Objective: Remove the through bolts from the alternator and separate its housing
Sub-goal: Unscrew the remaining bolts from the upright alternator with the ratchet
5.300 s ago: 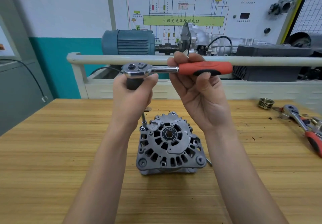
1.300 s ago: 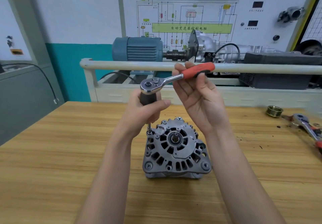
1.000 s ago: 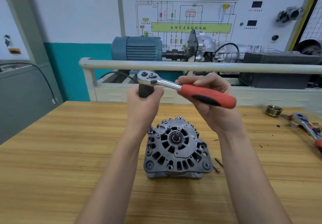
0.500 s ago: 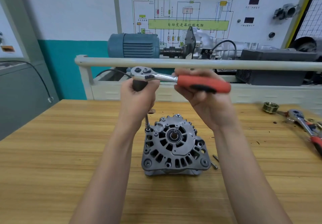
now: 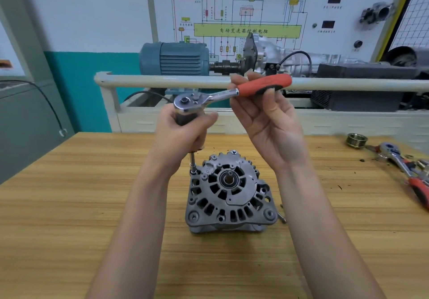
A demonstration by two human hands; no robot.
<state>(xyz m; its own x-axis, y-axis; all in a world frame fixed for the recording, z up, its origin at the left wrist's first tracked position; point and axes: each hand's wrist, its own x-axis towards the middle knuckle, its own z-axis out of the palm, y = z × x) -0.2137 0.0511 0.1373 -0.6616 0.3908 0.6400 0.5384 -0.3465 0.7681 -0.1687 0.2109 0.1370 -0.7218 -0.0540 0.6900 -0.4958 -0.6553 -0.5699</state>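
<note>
The grey alternator (image 5: 229, 194) stands on the wooden table (image 5: 69, 205), shaft end facing up. A ratchet wrench (image 5: 232, 93) with a red handle sits on a long extension whose tip (image 5: 192, 166) meets a through bolt at the housing's upper left. My left hand (image 5: 183, 136) grips the black extension just under the ratchet head. My right hand (image 5: 267, 117) holds the red handle with its fingers, palm facing me. Another bolt head (image 5: 234, 151) shows at the top of the housing. Loose bolts (image 5: 282, 217) lie by the alternator's right side.
A brass-coloured pulley (image 5: 357, 139) and a second red-handled ratchet (image 5: 408, 171) lie at the table's right edge. A pale rail (image 5: 162, 81) runs behind the table, with a blue motor (image 5: 174, 58) and a wiring-diagram board (image 5: 243, 19) beyond.
My right hand has swung the red handle away from me, from pointing right and slightly down to pointing up and right. My left hand stays on the extension.
</note>
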